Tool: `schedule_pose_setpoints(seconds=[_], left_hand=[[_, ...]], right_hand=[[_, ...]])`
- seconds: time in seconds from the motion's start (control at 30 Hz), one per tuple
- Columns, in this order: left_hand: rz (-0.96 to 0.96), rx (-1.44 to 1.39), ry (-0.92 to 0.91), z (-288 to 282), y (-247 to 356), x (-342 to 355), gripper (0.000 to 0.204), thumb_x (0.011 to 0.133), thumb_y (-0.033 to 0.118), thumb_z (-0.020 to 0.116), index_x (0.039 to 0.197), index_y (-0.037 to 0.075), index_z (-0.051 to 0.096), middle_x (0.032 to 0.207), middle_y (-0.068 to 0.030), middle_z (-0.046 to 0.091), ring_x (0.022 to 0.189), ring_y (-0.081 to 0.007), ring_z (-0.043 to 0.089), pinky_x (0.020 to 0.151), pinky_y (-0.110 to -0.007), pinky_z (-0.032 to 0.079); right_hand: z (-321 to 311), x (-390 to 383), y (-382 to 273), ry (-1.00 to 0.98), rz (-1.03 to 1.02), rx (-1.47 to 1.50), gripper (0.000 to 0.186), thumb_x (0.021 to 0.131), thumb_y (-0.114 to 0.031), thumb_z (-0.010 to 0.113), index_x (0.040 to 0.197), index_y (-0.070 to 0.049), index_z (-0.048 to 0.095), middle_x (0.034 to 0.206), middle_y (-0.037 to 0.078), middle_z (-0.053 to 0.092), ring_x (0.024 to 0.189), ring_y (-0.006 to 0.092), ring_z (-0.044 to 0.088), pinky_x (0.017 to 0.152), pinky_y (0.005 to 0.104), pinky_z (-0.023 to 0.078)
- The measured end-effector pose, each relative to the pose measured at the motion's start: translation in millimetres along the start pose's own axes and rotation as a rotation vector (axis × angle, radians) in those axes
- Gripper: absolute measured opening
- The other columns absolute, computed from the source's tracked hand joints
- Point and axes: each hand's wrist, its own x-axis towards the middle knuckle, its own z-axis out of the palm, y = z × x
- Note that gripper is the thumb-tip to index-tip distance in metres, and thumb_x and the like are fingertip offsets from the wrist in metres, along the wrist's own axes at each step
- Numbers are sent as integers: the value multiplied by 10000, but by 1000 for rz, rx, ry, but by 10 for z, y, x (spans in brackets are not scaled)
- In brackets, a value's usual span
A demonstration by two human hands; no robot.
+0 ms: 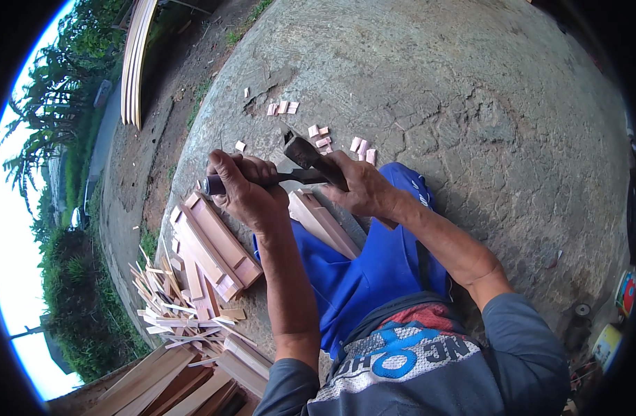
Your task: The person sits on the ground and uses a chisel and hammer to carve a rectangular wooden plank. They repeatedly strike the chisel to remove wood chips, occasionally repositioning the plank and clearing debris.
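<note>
My left hand [247,186] is closed around the dark handle of a chisel [214,185], whose blade points right toward my other hand. In my right hand [365,184] is a hammer [303,151], gripped by its handle close below the dark metal head. The hammer's handle crosses the chisel's blade end; whether they touch I cannot tell. Below both tools, a grooved length of pale wood [326,223] lies between my legs in blue trousers [391,260].
Cut boards [214,243] lie at my left beside a pile of thin offcuts [186,301]. Several small wood blocks [363,148] are scattered on the concrete floor [470,139] ahead. Long planks [138,62] stand far left; a yellowish container [606,344] is at right.
</note>
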Motion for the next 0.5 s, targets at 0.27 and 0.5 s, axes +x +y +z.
schedule_pose_setpoints(seconds=[0.27, 0.5], left_hand=[[-39, 169, -196, -24, -120, 70, 342, 1045, 325, 690, 836, 90, 557, 613, 7, 483, 497, -90, 459, 471, -285, 419], [-337, -21, -198, -97, -479, -233, 419, 1042, 476, 650, 1056, 58, 622, 825, -29, 596, 735, -140, 620, 654, -295, 520]], right_hand=[[-253, -102, -43, 101, 33, -24, 468, 909, -141, 690, 1313, 7, 505, 1039, 244, 706, 995, 411, 720, 875, 502, 558], [-42, 3, -48, 54, 20, 284, 490, 895, -136, 752, 1306, 2, 524, 1082, 152, 691, 979, 241, 680, 884, 398, 534]])
